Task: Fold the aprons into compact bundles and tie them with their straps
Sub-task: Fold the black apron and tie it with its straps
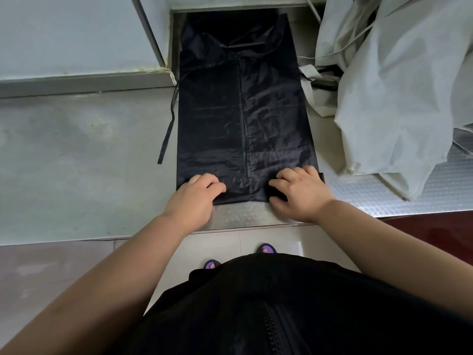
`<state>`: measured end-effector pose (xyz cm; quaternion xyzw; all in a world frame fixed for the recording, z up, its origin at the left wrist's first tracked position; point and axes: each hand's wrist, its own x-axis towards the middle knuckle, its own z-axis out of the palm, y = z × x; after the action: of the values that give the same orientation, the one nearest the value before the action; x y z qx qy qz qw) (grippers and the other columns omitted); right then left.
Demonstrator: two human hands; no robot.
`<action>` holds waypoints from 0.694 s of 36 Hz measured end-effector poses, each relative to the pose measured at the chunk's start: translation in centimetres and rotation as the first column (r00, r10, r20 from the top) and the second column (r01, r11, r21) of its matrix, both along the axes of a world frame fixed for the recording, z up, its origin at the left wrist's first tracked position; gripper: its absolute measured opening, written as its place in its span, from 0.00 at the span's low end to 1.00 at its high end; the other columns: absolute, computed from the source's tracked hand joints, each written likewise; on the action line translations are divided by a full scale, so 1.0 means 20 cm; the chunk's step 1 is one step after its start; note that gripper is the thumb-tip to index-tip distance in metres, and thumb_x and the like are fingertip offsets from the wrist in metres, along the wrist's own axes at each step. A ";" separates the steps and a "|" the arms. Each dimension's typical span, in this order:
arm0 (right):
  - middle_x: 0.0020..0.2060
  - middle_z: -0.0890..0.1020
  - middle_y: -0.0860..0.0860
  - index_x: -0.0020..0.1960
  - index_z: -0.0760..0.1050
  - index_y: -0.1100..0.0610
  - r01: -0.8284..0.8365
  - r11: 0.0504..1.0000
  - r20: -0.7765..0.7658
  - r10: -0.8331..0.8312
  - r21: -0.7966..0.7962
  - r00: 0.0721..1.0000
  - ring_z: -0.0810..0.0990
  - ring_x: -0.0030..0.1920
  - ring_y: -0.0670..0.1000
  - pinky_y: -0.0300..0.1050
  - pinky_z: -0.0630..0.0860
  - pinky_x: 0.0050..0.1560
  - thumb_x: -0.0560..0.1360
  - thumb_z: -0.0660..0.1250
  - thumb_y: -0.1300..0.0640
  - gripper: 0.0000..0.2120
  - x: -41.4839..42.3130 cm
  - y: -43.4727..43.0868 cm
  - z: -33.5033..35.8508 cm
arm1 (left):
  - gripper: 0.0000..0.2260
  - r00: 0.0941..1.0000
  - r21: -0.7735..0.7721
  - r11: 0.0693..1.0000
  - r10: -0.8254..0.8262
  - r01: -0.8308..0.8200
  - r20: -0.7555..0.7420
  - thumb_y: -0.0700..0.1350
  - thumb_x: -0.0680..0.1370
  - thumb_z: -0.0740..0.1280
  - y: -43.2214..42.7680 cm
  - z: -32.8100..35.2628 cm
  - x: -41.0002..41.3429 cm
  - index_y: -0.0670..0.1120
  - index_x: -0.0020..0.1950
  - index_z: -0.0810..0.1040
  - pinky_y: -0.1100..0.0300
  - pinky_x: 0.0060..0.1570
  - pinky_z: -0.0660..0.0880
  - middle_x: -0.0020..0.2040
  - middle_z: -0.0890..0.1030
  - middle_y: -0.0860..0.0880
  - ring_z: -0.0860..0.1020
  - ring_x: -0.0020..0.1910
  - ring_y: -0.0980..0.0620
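Steel bench [76, 162], grey and scuffed, bearing a black apron [243, 124] folded into a long strip from the near edge toward the far one. Left hand [197, 196] and right hand [299, 190] both at the near end, fingers curled onto the hem, gripping it at each corner. Loose strap [167, 129] trailing off the strip's left side. Likely risks: slippery fabric sliding and rolling crooked under uneven pull; strap caught inside, leaving nothing to tie with.
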<state>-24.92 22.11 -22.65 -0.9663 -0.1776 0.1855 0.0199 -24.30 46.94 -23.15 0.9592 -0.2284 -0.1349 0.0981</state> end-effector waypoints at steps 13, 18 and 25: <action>0.49 0.81 0.56 0.48 0.69 0.56 0.023 0.997 0.050 -0.027 0.076 0.998 0.77 0.51 0.59 0.43 0.60 0.47 0.82 0.51 0.49 0.13 0.13 -0.02 0.08 | 0.22 0.996 0.094 0.995 0.030 -0.022 -0.089 0.52 0.75 0.65 0.00 0.06 0.11 0.55 0.68 0.69 0.56 0.64 0.61 0.65 0.70 0.55 0.67 0.64 0.51; 0.56 0.79 0.51 0.67 0.66 0.50 0.020 1.000 -0.125 -0.021 -0.006 0.992 0.76 0.56 0.55 0.43 0.68 0.49 0.75 0.63 0.41 0.25 0.20 -0.04 0.14 | 0.16 0.951 -0.064 0.971 0.212 -0.231 -0.223 0.42 0.78 0.61 0.06 0.08 0.21 0.53 0.64 0.76 0.59 0.52 0.72 0.58 0.79 0.52 0.76 0.52 0.51; 0.51 0.75 0.54 0.59 0.69 0.56 0.263 0.956 -0.331 -0.208 0.132 0.920 0.72 0.47 0.53 0.44 0.68 0.46 0.81 0.57 0.51 0.11 0.33 -0.06 0.16 | 0.04 0.827 -0.180 0.847 0.407 -0.501 -0.387 0.47 0.78 0.64 0.14 0.08 0.30 0.49 0.48 0.78 0.56 0.41 0.71 0.42 0.81 0.49 0.78 0.42 0.47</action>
<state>-18.34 20.98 -19.49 -0.9333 -0.0699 0.3167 0.1544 -18.24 49.81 -21.54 0.9256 0.0120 -0.2351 0.2964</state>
